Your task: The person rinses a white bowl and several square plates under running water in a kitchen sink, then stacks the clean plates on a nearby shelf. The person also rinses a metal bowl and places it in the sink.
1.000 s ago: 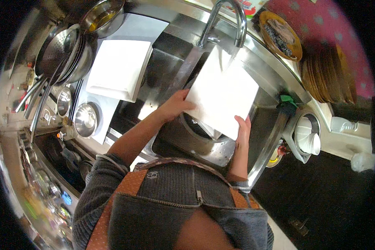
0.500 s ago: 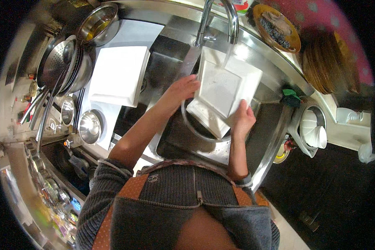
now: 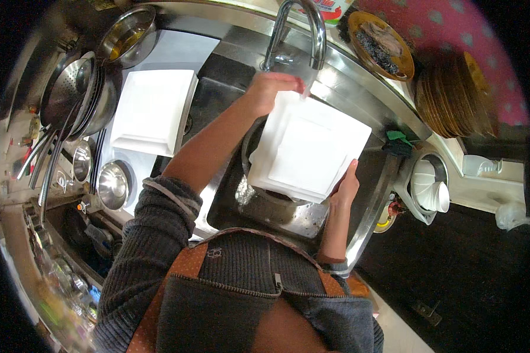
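Note:
A white square plate, its underside facing up, is held tilted over the sink below the faucet. My left hand is closed at its upper left corner, the fingers pressed together by the running water. At the lower right edge my right hand grips the same plate, its fingers partly hidden beneath. Another white edge peeks out along the plate's left side; I cannot tell whether it is a separate plate. Under them, a round metal basin rim is mostly covered.
White square plates are stacked left of the sink. Steel bowls and strainers stand farther left. Brown plates are piled at the back right, near a plate with scraps. White bowls sit in a container at right.
My left hand has moved up and right to the plate's corner near the faucet. The plate has turned and come nearer, covering most of the white plate below it.

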`<state>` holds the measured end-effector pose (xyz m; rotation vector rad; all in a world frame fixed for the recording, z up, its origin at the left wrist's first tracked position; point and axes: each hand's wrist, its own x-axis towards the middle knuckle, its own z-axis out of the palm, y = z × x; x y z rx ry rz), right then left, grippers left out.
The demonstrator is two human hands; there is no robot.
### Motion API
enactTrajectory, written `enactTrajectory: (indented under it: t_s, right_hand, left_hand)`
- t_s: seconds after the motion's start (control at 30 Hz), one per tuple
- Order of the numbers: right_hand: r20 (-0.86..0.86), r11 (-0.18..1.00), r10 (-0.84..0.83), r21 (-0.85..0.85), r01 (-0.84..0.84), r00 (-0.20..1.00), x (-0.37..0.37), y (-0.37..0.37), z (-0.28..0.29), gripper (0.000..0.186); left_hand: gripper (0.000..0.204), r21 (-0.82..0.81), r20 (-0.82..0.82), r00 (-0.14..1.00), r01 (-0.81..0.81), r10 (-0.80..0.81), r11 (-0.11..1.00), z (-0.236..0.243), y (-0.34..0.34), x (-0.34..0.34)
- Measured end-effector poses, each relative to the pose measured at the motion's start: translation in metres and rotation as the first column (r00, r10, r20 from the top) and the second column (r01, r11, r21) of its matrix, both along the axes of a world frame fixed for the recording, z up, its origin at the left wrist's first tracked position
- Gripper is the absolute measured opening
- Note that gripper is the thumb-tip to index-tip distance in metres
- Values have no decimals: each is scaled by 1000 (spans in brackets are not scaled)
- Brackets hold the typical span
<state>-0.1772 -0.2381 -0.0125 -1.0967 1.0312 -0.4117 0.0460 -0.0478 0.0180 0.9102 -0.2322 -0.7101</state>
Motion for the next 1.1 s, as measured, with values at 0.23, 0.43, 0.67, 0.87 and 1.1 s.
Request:
enactTrajectory:
  t_s: [0.23,0.43,0.67,0.87,1.1]
  right_hand:
    - [8,1000,-17,23,17,1000,5,-3,-3,51]
    - [97,989,-53,143,39,994,22,8,-18,54]
    - [139,980,41,186,-66,989,40,-13,-76,52]
    - [-276,430,649,-636,-641,709,16,43,-57,60]
    - [-242,265,680,-799,-540,692,-7,69,-2,51]
  left_hand:
    - [30,399,355,931,-238,90,886,-3,14,-28]
    - [23,405,-191,953,-143,236,903,-31,42,-72]
    - [32,511,-100,985,171,-139,843,-25,79,-131]
    - [30,479,-127,992,70,-10,875,24,67,-141]
    - [25,240,-293,956,78,-4,968,49,45,-125]
